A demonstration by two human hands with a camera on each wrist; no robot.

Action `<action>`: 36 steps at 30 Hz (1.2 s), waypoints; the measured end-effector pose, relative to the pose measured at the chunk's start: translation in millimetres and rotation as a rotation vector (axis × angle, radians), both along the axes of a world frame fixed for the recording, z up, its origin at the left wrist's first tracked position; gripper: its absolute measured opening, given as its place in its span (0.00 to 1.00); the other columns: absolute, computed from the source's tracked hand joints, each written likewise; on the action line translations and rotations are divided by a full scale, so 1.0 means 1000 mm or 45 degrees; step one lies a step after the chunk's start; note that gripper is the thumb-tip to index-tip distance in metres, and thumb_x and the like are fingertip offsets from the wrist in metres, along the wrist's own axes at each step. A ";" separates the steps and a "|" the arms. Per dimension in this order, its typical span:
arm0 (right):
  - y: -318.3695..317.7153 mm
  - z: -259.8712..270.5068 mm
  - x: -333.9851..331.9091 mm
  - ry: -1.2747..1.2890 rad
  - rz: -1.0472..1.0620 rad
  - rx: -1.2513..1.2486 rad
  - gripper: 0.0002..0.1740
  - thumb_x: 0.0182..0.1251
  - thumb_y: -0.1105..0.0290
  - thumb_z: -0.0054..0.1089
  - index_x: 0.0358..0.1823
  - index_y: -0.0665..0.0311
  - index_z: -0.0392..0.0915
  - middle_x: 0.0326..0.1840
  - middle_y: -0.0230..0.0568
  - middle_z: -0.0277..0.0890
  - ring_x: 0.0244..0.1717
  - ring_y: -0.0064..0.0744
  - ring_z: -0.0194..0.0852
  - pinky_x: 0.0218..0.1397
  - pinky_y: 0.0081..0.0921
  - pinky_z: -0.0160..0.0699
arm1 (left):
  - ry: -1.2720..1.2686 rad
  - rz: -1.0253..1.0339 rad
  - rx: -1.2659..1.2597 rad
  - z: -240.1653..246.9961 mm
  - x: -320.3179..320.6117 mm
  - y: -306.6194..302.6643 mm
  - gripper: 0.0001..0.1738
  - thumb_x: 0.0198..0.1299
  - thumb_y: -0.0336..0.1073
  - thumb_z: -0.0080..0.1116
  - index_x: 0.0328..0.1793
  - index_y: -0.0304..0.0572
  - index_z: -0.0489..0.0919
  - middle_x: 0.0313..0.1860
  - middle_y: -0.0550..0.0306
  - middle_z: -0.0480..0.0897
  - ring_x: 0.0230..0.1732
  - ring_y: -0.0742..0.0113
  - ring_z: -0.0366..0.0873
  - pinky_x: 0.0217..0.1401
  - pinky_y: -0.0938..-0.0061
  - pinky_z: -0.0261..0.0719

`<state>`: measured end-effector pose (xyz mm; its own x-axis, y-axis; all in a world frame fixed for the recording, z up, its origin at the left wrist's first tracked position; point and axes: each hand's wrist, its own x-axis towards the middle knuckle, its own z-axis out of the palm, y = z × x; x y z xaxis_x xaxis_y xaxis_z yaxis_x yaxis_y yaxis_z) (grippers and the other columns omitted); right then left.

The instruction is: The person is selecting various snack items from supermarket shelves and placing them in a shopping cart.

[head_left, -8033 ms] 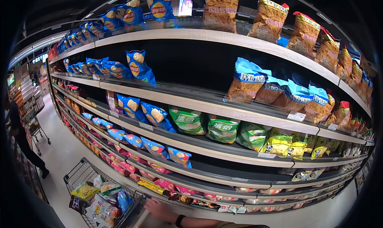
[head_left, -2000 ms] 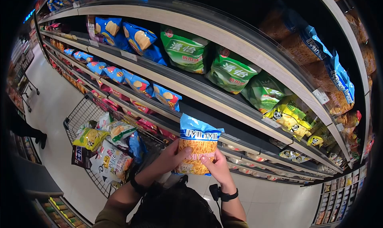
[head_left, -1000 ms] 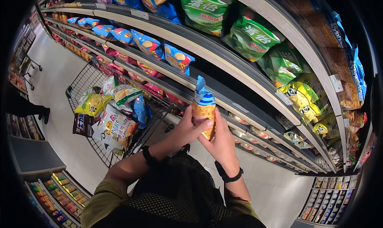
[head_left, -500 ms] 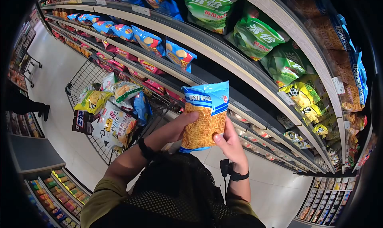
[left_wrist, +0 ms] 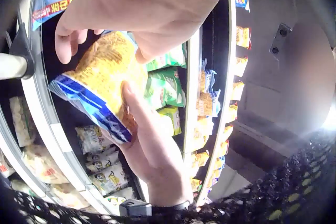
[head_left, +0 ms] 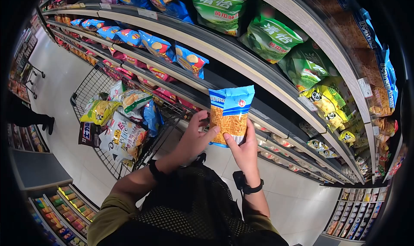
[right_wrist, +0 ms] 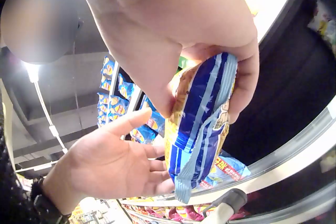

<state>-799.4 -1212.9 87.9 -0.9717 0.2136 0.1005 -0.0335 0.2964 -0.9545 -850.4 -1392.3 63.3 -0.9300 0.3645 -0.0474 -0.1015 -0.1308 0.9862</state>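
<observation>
My right hand grips a bag of crispy noodle snacks by its lower edge, thumb on the printed front. The bag has a blue top and a picture of golden noodle strands. In the right wrist view, its blue crimped end shows between the right thumb and fingers. At the bag's left side is my left hand, thumb tip at the bag's lower edge, fingers loosely spread. From the right wrist, that left hand appears palm toward the bag, fingertips beside it.
At left, a wire shopping cart carries several snack bags. Shelves in front hold green chip bags, blue chip bags and yellow panda bags. A person's dark-clothed leg stands at far left.
The noodle snack bag came into both hands after the earliest frame and was turned, its back lately facing up. The left hand has just loosened from its left side; the right still grips it.
</observation>
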 end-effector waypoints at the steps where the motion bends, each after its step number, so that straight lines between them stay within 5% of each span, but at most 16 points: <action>1: -0.002 0.000 -0.001 0.023 -0.041 0.150 0.43 0.64 0.68 0.75 0.76 0.70 0.61 0.65 0.53 0.77 0.63 0.39 0.80 0.62 0.34 0.80 | -0.023 -0.026 0.081 0.008 0.003 0.002 0.41 0.71 0.41 0.63 0.79 0.31 0.54 0.71 0.45 0.68 0.72 0.61 0.70 0.67 0.65 0.76; 5: -0.011 0.011 0.005 0.061 -0.062 0.652 0.48 0.61 0.59 0.76 0.77 0.69 0.60 0.65 0.60 0.75 0.63 0.57 0.79 0.60 0.41 0.82 | -0.125 -0.117 0.248 -0.006 0.007 0.011 0.40 0.70 0.43 0.65 0.79 0.33 0.56 0.70 0.47 0.70 0.71 0.61 0.71 0.70 0.64 0.74; 8: -0.008 0.040 0.012 -0.006 0.220 0.645 0.48 0.61 0.60 0.76 0.78 0.69 0.60 0.66 0.60 0.74 0.61 0.56 0.80 0.60 0.41 0.82 | -0.099 -0.211 0.353 -0.008 0.002 0.012 0.40 0.70 0.43 0.66 0.78 0.34 0.57 0.70 0.49 0.71 0.71 0.64 0.71 0.72 0.64 0.72; 13: 0.007 0.049 0.023 -0.024 0.370 0.403 0.40 0.67 0.67 0.71 0.76 0.70 0.63 0.65 0.51 0.76 0.57 0.37 0.81 0.56 0.31 0.81 | -0.315 -0.306 0.317 -0.001 -0.010 0.000 0.37 0.72 0.48 0.62 0.78 0.38 0.62 0.67 0.50 0.76 0.69 0.65 0.74 0.72 0.64 0.73; 15: 0.018 0.036 0.022 -0.006 0.319 -0.007 0.32 0.72 0.71 0.66 0.74 0.70 0.66 0.66 0.43 0.76 0.56 0.27 0.79 0.58 0.26 0.78 | -0.439 -0.420 0.522 -0.003 -0.012 -0.002 0.38 0.72 0.51 0.61 0.79 0.39 0.62 0.68 0.50 0.77 0.70 0.63 0.75 0.72 0.62 0.74; 20: 0.016 0.022 0.017 -0.015 0.079 -0.377 0.29 0.78 0.67 0.61 0.75 0.68 0.64 0.68 0.38 0.74 0.59 0.25 0.76 0.65 0.27 0.73 | -0.643 -0.834 0.910 0.007 -0.007 -0.010 0.45 0.71 0.63 0.57 0.82 0.41 0.59 0.75 0.48 0.73 0.73 0.57 0.75 0.74 0.57 0.75; 26: 0.016 0.004 0.022 -0.191 0.273 -0.966 0.29 0.78 0.60 0.61 0.73 0.66 0.66 0.65 0.38 0.78 0.64 0.26 0.75 0.69 0.28 0.71 | -0.707 -0.776 0.776 -0.003 -0.003 -0.012 0.44 0.73 0.66 0.51 0.82 0.42 0.61 0.74 0.47 0.75 0.70 0.57 0.78 0.73 0.59 0.76; 32: 0.016 0.012 0.011 -0.139 0.132 -0.867 0.25 0.75 0.68 0.65 0.69 0.67 0.70 0.61 0.37 0.81 0.62 0.24 0.77 0.67 0.28 0.74 | -0.760 -0.685 0.545 -0.006 -0.015 -0.010 0.40 0.76 0.65 0.45 0.80 0.42 0.65 0.74 0.49 0.75 0.69 0.60 0.78 0.72 0.62 0.75; 34: 0.016 0.009 0.009 -0.111 0.106 -0.723 0.25 0.73 0.70 0.67 0.67 0.66 0.71 0.59 0.36 0.81 0.60 0.25 0.78 0.65 0.27 0.76 | -0.304 -0.740 0.356 -0.005 -0.018 -0.018 0.38 0.74 0.59 0.55 0.78 0.40 0.66 0.70 0.51 0.78 0.67 0.65 0.78 0.70 0.65 0.76; 36: 0.012 0.005 0.008 -0.146 0.109 -0.731 0.24 0.72 0.74 0.68 0.65 0.66 0.71 0.59 0.36 0.82 0.59 0.25 0.79 0.63 0.26 0.77 | -0.221 -0.677 0.296 -0.009 -0.015 -0.020 0.36 0.70 0.53 0.62 0.75 0.38 0.67 0.66 0.52 0.79 0.65 0.67 0.78 0.69 0.67 0.77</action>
<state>-791.8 -1200.9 92.7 -0.9857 0.1234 -0.1146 0.0780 -0.2682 -0.9602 -865.5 -1412.6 54.6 -0.6030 0.7964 -0.0458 -0.3692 -0.2278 0.9010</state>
